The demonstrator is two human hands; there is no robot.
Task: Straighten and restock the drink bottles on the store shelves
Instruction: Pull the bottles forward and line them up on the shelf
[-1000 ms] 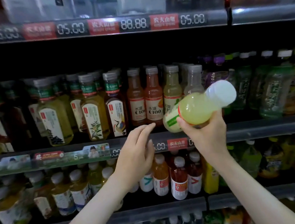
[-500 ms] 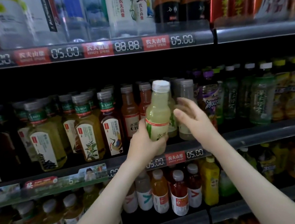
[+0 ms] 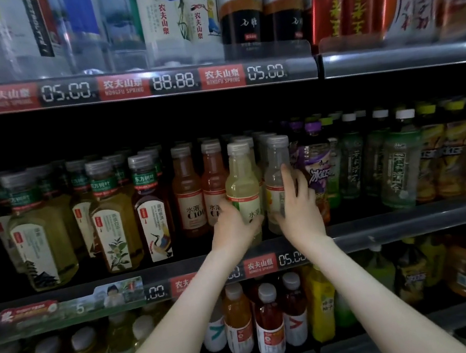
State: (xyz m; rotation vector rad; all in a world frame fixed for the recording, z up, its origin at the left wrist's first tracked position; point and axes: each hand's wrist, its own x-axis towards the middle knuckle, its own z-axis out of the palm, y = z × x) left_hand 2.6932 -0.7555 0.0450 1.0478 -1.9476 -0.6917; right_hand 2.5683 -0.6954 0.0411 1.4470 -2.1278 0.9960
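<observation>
The yellow bottle (image 3: 242, 187) already stands upright at the front of the middle shelf (image 3: 411, 220), clasped by the left hand (image 3: 234, 227), while the right hand (image 3: 299, 212) grasps the clear bottle (image 3: 277, 170) on that shelf, so probably only aligning remains here.

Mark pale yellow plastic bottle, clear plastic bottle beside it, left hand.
pale yellow plastic bottle (image 3: 240, 180): head view, shoulder above label.
clear plastic bottle (image 3: 273, 169): head view, upper body.
left hand (image 3: 232, 228): head view, back of hand.
</observation>
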